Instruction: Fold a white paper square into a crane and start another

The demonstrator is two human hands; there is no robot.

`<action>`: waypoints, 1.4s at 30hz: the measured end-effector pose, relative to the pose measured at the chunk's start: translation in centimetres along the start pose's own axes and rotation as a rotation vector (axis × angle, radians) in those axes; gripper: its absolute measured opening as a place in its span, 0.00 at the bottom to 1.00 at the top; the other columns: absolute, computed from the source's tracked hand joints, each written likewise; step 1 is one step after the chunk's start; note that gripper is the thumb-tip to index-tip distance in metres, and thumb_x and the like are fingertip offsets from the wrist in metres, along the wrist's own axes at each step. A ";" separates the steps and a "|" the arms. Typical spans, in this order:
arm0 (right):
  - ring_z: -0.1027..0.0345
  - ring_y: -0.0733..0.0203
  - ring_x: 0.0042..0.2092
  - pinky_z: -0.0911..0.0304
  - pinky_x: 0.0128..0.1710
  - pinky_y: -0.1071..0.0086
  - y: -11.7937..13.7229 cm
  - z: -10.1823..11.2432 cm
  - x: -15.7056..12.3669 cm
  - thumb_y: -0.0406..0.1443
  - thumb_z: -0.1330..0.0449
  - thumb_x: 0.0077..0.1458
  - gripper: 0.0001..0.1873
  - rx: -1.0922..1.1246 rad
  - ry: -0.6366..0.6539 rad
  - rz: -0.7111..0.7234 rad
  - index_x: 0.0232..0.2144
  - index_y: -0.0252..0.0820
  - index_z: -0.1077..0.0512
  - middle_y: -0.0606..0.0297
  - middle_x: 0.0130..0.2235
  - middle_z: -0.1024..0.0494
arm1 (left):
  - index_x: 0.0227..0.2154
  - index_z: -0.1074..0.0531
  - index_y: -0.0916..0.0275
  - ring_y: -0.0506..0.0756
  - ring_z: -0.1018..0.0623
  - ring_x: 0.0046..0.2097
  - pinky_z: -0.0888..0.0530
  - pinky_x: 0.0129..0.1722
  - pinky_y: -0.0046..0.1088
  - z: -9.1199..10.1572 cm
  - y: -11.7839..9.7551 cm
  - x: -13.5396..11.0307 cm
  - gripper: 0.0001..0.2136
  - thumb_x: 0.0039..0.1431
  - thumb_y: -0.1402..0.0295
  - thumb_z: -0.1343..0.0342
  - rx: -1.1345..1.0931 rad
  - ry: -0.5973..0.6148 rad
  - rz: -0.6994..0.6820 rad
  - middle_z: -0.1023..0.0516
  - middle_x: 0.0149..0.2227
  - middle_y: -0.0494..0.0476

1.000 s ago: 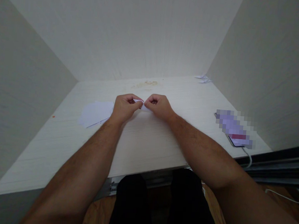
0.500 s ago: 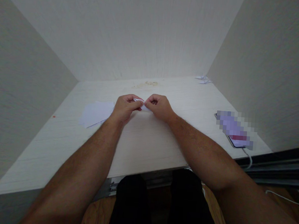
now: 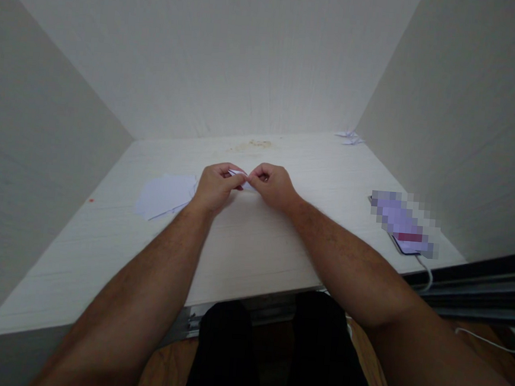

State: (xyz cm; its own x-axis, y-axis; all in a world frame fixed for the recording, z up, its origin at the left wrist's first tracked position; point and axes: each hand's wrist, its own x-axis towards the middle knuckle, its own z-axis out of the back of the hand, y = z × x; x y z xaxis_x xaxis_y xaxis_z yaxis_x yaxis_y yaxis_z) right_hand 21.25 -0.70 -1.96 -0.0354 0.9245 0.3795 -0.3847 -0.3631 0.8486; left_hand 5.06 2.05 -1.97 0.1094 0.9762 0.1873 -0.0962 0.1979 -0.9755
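A small folded paper [image 3: 242, 180] is pinched at both ends by the curled left hand [image 3: 216, 187] and right hand [image 3: 273, 185], mid-desk [image 3: 253, 246] — seemingly for pressing a crease. Spare sheets [image 3: 164, 194] are laid just leftward — within reach.

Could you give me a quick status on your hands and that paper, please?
Left hand, right hand both pinch small folded paper mid-desk. Loose paper sheets beside left hand.

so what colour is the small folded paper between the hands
White with a faint lilac tint; the small folded paper shows best in the head view.
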 end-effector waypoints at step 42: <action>0.34 0.66 0.29 0.39 0.34 0.70 0.1 0.2 0.5 0.34 0.37 0.50 0.05 -0.006 0.003 -0.117 0.24 0.39 0.24 0.68 0.25 0.24 | 0.23 0.24 0.63 0.48 0.31 0.23 0.35 0.26 0.25 -0.3 -0.1 -0.3 0.07 0.41 0.67 0.34 -0.025 -0.092 -0.022 0.28 0.19 0.49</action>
State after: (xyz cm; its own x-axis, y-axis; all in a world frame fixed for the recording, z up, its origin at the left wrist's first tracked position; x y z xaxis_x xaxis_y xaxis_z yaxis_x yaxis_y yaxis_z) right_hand 21.37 -0.35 -1.60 0.0072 0.9609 0.2770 -0.3922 -0.2520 0.8847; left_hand 5.34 1.75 -1.92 0.0195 0.9759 0.2173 -0.0696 0.2182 -0.9734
